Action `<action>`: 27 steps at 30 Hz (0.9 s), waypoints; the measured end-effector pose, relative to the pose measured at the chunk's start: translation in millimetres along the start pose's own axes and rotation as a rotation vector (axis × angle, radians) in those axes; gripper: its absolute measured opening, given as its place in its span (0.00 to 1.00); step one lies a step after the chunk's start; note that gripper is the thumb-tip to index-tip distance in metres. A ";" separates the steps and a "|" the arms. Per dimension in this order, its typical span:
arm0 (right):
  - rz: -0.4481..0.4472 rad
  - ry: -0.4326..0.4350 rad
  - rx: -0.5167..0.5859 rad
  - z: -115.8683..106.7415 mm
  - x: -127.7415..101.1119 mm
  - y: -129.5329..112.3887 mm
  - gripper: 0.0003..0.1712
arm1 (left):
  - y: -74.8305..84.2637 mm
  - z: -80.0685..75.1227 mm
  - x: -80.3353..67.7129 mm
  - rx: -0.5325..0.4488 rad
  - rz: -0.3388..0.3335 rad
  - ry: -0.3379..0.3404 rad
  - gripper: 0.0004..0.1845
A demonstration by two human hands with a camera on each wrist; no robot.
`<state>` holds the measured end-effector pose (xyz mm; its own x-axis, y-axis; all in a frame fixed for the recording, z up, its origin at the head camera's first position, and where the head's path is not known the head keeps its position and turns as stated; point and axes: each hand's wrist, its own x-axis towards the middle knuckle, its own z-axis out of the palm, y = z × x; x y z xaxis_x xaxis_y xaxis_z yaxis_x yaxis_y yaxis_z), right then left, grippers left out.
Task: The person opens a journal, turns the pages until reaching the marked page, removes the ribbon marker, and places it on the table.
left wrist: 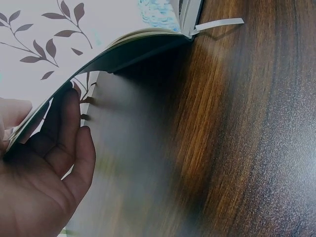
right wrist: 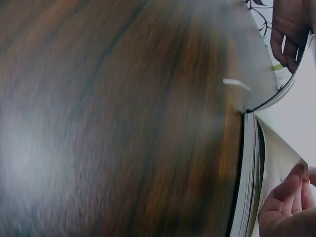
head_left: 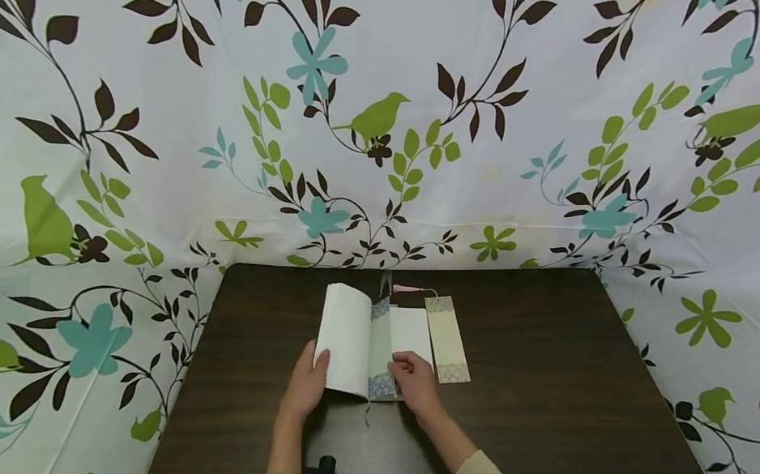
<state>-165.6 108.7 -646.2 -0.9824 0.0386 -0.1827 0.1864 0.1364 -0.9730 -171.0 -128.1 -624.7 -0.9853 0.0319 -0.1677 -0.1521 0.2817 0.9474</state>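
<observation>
Left hand: fingers curled under the lifted left-hand leaves of the notebook, holding them arched off the dark wooden table. Notebook: open at table centre, grey ribbon marker trailing from the near edge. Patterned bookmark: lying in the gutter between the pages. Right hand: fingertips pinching the bookmark's lower end. Second bookmark: flat, just beside the notebook's right edge. Step, as judged: seating the bookmark in the gutter; next calls for steadying it while the leaves lower.
</observation>
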 end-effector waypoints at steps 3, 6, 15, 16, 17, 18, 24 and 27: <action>-0.019 0.010 -0.038 -2.5 2.5 0.2 0.15 | -0.7 0.2 0.1 0.004 0.007 0.003 0.22; -0.032 0.050 -0.058 -9.0 5.9 -3.4 0.13 | -1.5 0.3 0.5 0.012 0.019 0.003 0.24; -0.051 0.199 -0.057 -56.0 23.9 -17.9 0.15 | -1.9 -0.2 0.8 -0.006 0.022 -0.006 0.24; -0.049 0.211 -0.057 -62.5 25.6 -19.3 0.16 | -2.0 -0.5 0.8 -0.004 0.024 -0.005 0.24; -0.041 0.220 -0.054 -68.9 27.2 -20.1 0.16 | -2.1 -0.6 1.0 -0.003 0.023 -0.003 0.24; -0.032 0.229 -0.048 -75.2 28.7 -20.9 0.17 | -2.2 -0.8 1.1 -0.002 0.022 -0.002 0.24; 0.000 0.269 -0.049 -108.6 32.3 -20.4 0.19 | -2.2 -1.5 1.2 -0.015 0.008 -0.010 0.25; 0.007 0.286 -0.051 -123.1 32.0 -16.4 0.20 | -1.6 -1.6 1.3 -0.022 0.008 -0.011 0.25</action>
<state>-198.6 229.5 -618.7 -0.9390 0.3161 -0.1353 0.2006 0.1841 -0.9622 -172.2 -130.1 -625.9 -0.9856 0.0449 -0.1627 -0.1458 0.2597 0.9546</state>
